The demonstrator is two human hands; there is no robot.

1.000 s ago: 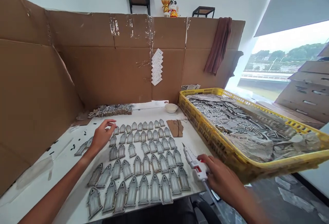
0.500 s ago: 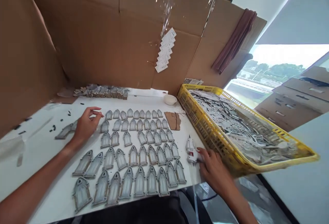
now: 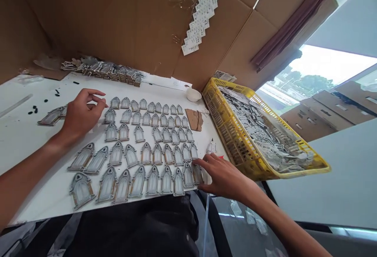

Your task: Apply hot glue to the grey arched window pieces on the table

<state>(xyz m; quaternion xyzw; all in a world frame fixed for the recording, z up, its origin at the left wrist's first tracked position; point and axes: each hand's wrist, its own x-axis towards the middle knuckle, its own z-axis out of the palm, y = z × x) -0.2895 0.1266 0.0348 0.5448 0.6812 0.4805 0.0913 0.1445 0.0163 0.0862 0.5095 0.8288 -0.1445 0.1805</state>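
Note:
Several rows of small grey arched window-shaped pieces lie flat on the white table. At the right end of the nearest row, my right hand has its thumb and fingers apart around the last arched piece. A glue gun lies just beyond that hand, partly covered by it. Above the table's left part hovers my left hand, fingers loosely bent, thumb and fingertips near each other; whether something small is between them cannot be made out. More arched pieces lie to its left.
A yellow crate full of small grey parts stands at the right. Stacked pieces line the cardboard wall at the back. A white bowl and a torn cardboard piece sit near the crate. Black bits lie at left.
My right hand has left the glue gun and moved left to the end piece of the nearest row. The view has shifted and tilted; my left hand keeps nearly the same pose.

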